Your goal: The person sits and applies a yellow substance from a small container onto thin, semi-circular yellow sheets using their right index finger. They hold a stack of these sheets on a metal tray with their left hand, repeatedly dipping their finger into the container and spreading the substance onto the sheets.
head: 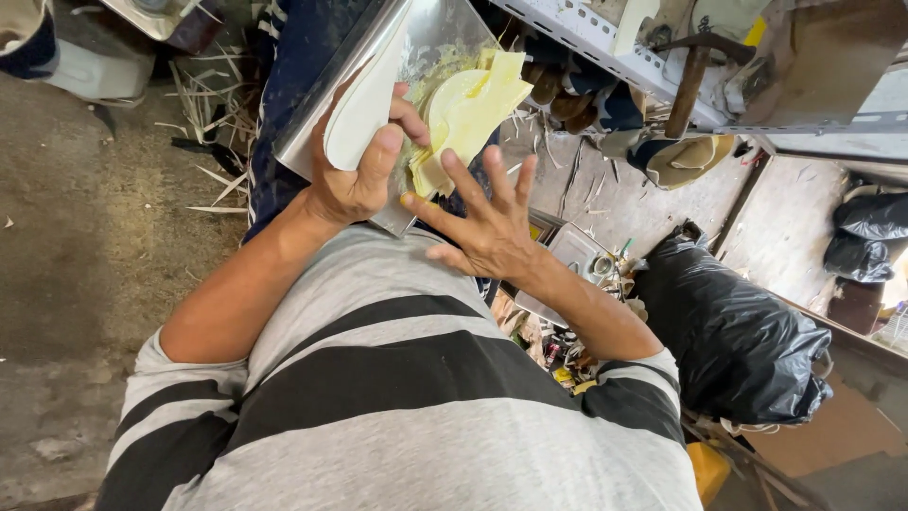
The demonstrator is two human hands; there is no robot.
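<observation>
At the far left, concrete floor [66, 237] is showing, with a white tub [90, 61] lying near the top corner and pale straw [213, 104] scattered beside it.

Moving right, the left hand [355, 175] is gripping a white wad [364, 99], fingers curled round it and thumb pressing along its lower side. The hand and wad are resting against the edge of a tilted steel tray [378, 57], which is leaning over dark blue cloth [298, 57].

In the tray, yellow sheets [473, 104] are lying in a loose stack, some curling up at the top right edge. They are sitting just right of the wad and just above the right hand.

The right hand [487, 227] is spread wide, fingers splayed and holding nothing; its fingertips [452, 161] are touching or nearly touching the lower edge of the sheets, though contact is hard to judge.

Below both arms, a grey and black striped shirt [407, 407] is filling the lower middle.

Further right, a small metal box [577, 251] is sitting beside the right forearm, with clutter below it. A full black bag [733, 331] is standing to the right of that. Above it, a grey perforated rack [615, 52] is running diagonally, with a hammer [690, 80] hanging behind it. At the far right, more black bags [870, 232] are lying near the edge.
</observation>
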